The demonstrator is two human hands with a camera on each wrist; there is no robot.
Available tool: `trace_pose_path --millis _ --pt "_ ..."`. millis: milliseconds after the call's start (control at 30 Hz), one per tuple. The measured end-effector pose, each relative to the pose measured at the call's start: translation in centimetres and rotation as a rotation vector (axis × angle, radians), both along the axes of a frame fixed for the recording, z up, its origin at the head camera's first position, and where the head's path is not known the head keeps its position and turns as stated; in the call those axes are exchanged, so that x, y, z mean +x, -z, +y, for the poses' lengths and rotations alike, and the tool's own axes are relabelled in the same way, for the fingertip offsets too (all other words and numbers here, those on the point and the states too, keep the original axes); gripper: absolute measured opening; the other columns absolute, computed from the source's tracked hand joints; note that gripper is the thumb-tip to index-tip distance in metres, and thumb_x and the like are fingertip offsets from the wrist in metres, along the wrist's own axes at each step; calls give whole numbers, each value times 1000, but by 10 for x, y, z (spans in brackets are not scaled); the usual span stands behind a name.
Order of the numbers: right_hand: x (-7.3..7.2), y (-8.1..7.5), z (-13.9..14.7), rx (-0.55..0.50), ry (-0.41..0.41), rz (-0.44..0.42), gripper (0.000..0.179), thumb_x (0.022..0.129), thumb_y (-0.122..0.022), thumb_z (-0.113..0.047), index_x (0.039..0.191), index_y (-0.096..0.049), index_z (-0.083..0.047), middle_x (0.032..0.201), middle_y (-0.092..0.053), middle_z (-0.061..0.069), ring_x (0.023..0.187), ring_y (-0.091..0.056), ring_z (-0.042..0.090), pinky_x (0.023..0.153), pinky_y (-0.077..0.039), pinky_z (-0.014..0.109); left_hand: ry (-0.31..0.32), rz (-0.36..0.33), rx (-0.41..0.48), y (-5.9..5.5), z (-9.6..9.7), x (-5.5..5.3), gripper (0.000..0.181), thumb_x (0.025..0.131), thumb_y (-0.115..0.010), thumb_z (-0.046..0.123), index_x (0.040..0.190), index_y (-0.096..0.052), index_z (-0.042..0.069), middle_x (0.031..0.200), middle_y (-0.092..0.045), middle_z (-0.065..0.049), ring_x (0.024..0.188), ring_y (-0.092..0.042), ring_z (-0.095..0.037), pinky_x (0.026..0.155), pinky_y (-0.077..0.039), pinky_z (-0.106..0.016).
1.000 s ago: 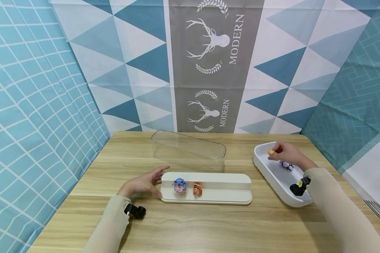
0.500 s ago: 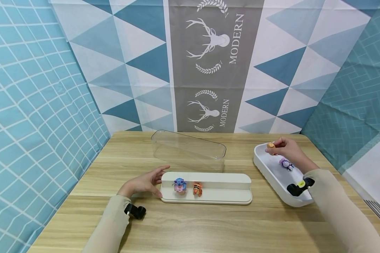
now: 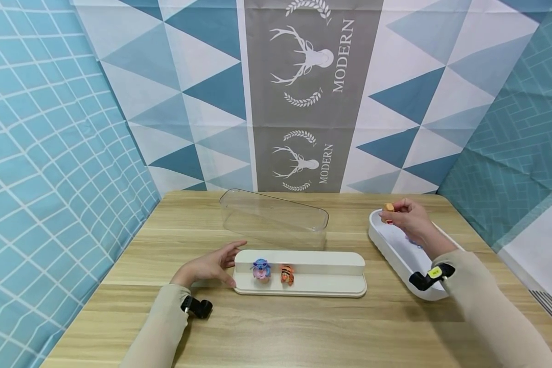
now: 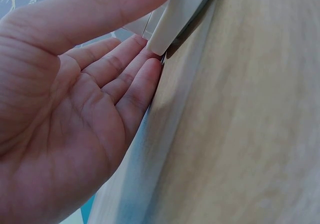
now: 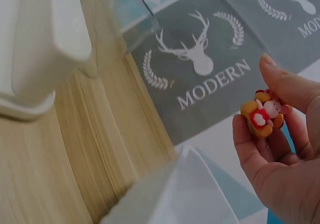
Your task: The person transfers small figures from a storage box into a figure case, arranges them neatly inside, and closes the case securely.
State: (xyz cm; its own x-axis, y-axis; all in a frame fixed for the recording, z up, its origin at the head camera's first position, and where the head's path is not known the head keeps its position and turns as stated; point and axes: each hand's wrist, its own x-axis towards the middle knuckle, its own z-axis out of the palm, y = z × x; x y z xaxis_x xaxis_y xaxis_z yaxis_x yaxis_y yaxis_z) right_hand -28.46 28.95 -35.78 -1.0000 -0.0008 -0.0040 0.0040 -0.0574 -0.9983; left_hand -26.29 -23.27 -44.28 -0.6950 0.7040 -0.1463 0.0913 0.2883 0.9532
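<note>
My left hand (image 3: 209, 267) rests at the left end of a cream stepped display stand (image 3: 322, 282). In the left wrist view its straight, relaxed fingertips (image 4: 145, 74) touch the stand's edge. A blue figurine (image 3: 260, 270) and an orange, black-striped figurine (image 3: 287, 275) are on the stand's lower step. Over the far end of a white tray (image 3: 397, 255), my right hand (image 3: 411, 221) pinches a small figurine (image 5: 261, 115) between thumb and fingers; it is yellow-orange and red with a pale face. A purple figurine (image 3: 413, 241) lies in the tray, mostly hidden by that hand.
Behind the stand, a clear plastic cover (image 3: 273, 217) lies at an angle on the wooden table (image 3: 276, 332). Patterned cloth (image 3: 299, 102) hangs along the table's back edge, with blue tiled cloth (image 3: 50, 153) at the left.
My right hand has lifted the pinched figurine and moved it slightly left and away, turning it upright. The left hand, the stand and its figurines have stayed put.
</note>
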Motion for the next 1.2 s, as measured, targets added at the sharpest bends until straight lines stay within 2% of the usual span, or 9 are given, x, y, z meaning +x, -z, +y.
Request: trace_pose_path --millis 100,233,367,567,800,1033,1200 --pt "4 -1 -7 -84 3 5 25 86 -70 9 88 -55 -10 88 -55 -3 77 -62 6 68 -56 18 0 3 0 0 0 0 115 75 -80 -10 159 -3 3 156 -20 -32 144 -22 -47 115 -29 -45" --pt "8 0 -17 -128 -5 13 26 87 -66 12 90 -51 -9 86 -51 -1 77 -59 7 66 -54 17 11 15 0 0 0 0 113 76 -79 -10 159 -3 1 155 -21 -34 143 -23 -48 114 -31 -45" --pt "12 1 -27 -125 -23 11 27 89 -64 12 95 -47 -8 89 -48 -1 79 -58 8 69 -55 18 9 13 10 0 0 1 112 76 -78 -11 159 -4 1 155 -22 -34 142 -24 -49 114 -32 -46" --pt "18 2 -41 -96 -81 24 29 89 -64 11 101 -52 -12 94 -50 2 82 -62 10 73 -56 20 3 12 3 -1 1 1 112 76 -78 -11 158 -3 1 155 -21 -34 143 -23 -49 114 -31 -46" --pt "27 9 -59 -47 -140 45 34 87 -65 13 95 -61 -20 93 -49 2 82 -59 12 71 -55 20 -2 16 9 -3 0 1 113 75 -79 -11 158 -3 0 155 -21 -34 143 -23 -48 115 -29 -47" --pt "34 19 -78 -67 -196 68 37 84 -63 18 93 -61 -18 90 -54 3 80 -59 13 69 -56 22 6 13 -5 -1 0 0 113 76 -79 -9 159 -3 1 155 -22 -34 143 -24 -49 114 -33 -41" --pt "38 25 -88 -65 -221 63 37 83 -63 18 91 -60 -18 89 -54 3 78 -58 13 67 -54 21 3 10 2 -1 0 1 113 76 -79 -10 159 -3 1 156 -21 -34 143 -24 -49 114 -32 -44"
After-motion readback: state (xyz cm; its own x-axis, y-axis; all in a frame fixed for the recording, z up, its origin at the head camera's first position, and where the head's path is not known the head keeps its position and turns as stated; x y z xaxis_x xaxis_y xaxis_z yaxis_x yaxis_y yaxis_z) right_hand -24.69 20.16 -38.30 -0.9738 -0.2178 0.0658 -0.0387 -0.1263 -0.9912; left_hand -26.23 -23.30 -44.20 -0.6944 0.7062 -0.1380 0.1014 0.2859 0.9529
